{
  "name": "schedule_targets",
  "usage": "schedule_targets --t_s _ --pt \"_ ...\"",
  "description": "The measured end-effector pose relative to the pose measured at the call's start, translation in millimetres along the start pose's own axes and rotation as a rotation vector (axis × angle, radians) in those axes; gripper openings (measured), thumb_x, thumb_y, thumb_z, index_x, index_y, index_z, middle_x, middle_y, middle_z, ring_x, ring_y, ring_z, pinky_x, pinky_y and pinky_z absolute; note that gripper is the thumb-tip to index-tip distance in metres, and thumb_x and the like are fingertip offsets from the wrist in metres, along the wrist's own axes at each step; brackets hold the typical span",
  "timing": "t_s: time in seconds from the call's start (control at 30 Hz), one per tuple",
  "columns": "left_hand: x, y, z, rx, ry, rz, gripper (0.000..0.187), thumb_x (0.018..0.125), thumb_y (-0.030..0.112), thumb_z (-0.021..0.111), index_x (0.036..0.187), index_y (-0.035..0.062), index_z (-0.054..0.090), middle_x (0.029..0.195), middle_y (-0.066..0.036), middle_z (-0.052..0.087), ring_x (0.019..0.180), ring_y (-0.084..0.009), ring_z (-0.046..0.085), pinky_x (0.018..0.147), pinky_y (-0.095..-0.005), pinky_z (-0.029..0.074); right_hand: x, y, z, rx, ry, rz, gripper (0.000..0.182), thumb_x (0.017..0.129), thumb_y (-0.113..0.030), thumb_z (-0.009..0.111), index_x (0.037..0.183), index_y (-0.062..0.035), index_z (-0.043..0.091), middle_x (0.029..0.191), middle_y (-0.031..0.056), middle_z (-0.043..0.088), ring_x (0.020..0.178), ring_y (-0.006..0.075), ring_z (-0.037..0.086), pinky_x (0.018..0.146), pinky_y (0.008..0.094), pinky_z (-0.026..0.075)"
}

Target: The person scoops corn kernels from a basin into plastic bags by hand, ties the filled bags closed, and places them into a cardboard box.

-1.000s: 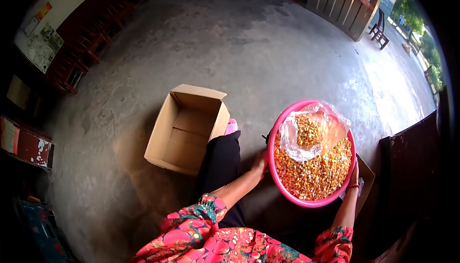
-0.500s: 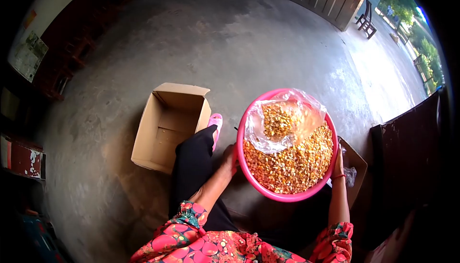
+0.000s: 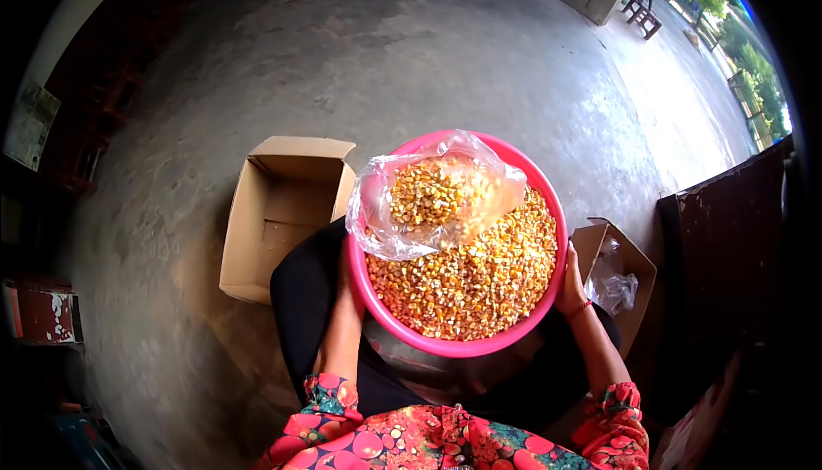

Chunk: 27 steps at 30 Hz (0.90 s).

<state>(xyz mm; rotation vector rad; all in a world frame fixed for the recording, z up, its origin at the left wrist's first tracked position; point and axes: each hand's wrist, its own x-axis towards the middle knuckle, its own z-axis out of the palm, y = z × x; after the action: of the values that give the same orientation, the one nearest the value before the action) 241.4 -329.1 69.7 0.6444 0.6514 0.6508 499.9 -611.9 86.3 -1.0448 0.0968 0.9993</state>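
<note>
Basin: pink plastic basin (image 3: 445, 348), held above the person's lap, over the concrete floor (image 3: 411, 59).
Contents: loose corn kernels (image 3: 471, 282) heaped close to the rim; a clear plastic bag (image 3: 428, 200) part-filled with kernels lies on the far-left of the heap, its mouth slack.
Left hand (image 3: 345, 269): pressed on the basin's left rim; fingers hidden behind the wall, grip closed on the rim.
Right hand (image 3: 569, 286): clasps the right rim, thumb over the edge.
Nearby: open cardboard box (image 3: 278, 213) at the left; smaller box (image 3: 621, 269) with plastic at the right.
Risk, tilt: a high fill would likely spill kernels over the rim onto the floor.
Risk, bag: a slack mouth may slide and shed kernels.
Risk, grip: rim-only support could slip or flex under load.
</note>
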Motion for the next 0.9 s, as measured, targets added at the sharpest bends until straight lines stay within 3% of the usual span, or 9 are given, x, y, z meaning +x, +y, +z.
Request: schedule_targets --t_s 0.17,0.23,0.27,0.37,0.47,0.57,0.73,0.83,0.9 --pt "-5.5 6.7 -0.8 0.035 0.148 -0.122 0.053 0.089 0.046 0.045 0.119 0.0029 0.050 0.113 -0.006 0.055 0.100 -0.0166 0.053 0.087 -0.0326 0.044 3.9 -11.0 -11.8 -0.125 0.058 0.112 0.058 0.090 -0.052 0.039 0.124 -0.0056 0.048 0.116 0.0090 0.058 0.100 0.0198 0.057 0.092 0.0328 0.043" --pt "-10.4 6.9 -1.5 0.104 0.212 -0.131 0.063 0.086 0.053 0.045 0.126 0.0035 0.045 0.122 -0.008 0.051 0.109 -0.0195 0.049 0.093 -0.0333 0.041 -4.7 -31.6 2.7 -0.610 0.324 0.133 0.061 0.088 -0.055 0.039 0.110 -0.0021 0.058 0.099 0.0055 0.064 0.084 0.0185 0.062 0.073 0.0326 0.049" --pt "-10.7 11.4 0.8 0.109 0.209 -0.130 0.064 0.087 0.053 0.044 0.126 0.0035 0.045 0.122 -0.008 0.051 0.108 -0.0198 0.050 0.093 -0.0331 0.041 -3.2 -39.6 8.7 -1.202 0.294 -0.002 0.059 0.085 -0.055 0.044 0.093 -0.0010 0.064 0.087 0.0109 0.067 0.075 0.0216 0.063 0.063 0.0355 0.048" --pt "-17.5 20.6 8.7 0.157 0.187 -0.088 0.061 0.089 0.051 0.039 0.126 0.0027 0.045 0.122 -0.009 0.051 0.109 -0.0207 0.049 0.095 -0.0330 0.039 -10.2 -51.1 34.2 -1.814 0.449 -0.252 0.041 0.085 -0.041 0.051 0.086 -0.0020 0.063 0.079 0.0227 0.061 0.071 0.0351 0.059 0.065 0.0403 0.047" --pt "-26.4 37.8 31.8 0.098 0.224 -0.021 0.064 0.091 0.052 0.033 0.126 -0.0005 0.043 0.127 -0.011 0.048 0.115 -0.0208 0.046 0.099 -0.0339 0.034 -18.2 -54.2 69.4 -1.716 0.502 -0.713 0.025 0.083 -0.029 0.056 0.085 -0.0046 0.058 0.083 0.0144 0.060 0.082 0.0315 0.058 0.073 0.0416 0.044" --pt "-37.6 52.2 36.1 0.370 0.149 0.262 0.066 0.092 0.053 0.031 0.129 -0.0001 0.041 0.131 -0.013 0.045 0.120 -0.0217 0.042 0.101 -0.0345 0.031 -5.0 -60.9 89.7 -1.649 0.198 -0.943 0.020 0.080 -0.017 0.059 0.095 -0.0046 0.059 0.100 0.0134 0.059 0.098 0.0314 0.054 0.083 0.0401 0.043" --pt "-52.2 57.1 73.9 0.670 0.094 0.441 0.043 0.087 0.030 0.057 0.111 -0.0054 0.056 0.117 -0.011 0.049 0.111 -0.0190 0.045 0.095 -0.0315 0.034 37.6 -27.4 119.5 -1.604 -0.109 -0.995 0.030 0.083 -0.020 0.054 0.109 -0.0050 0.056 0.112 0.0172 0.054 0.109 0.0348 0.047 0.093 0.0449 0.037" --pt "-64.9 61.0 102.7 1.124 0.262 0.736 0.039 0.083 0.031 0.064 0.103 -0.0025 0.059 0.102 -0.007 0.054 0.097 -0.0149 0.051 0.088 -0.0287 0.039 40.5 -5.8 129.4 -1.596 -0.204 -1.044 0.033 0.082 -0.022 0.055 0.112 -0.0080 0.055 0.114 0.0167 0.052 0.108 0.0339 0.048 0.093 0.0450 0.036" --pt "-53.0 61.1 101.3 0.619 0.083 0.464 0.028 0.082 0.023 0.066 0.097 0.0008 0.059 0.090 -0.003 0.058 0.084 -0.0120 0.055 0.080 -0.0257 0.043 23.7 -6.3 137.6 -1.605 -0.276 -1.056 0.033 0.082 -0.023 0.056 0.112 -0.0090 0.054 0.113 0.0167 0.052 0.106 0.0341 0.048 0.092 0.0444 0.036"
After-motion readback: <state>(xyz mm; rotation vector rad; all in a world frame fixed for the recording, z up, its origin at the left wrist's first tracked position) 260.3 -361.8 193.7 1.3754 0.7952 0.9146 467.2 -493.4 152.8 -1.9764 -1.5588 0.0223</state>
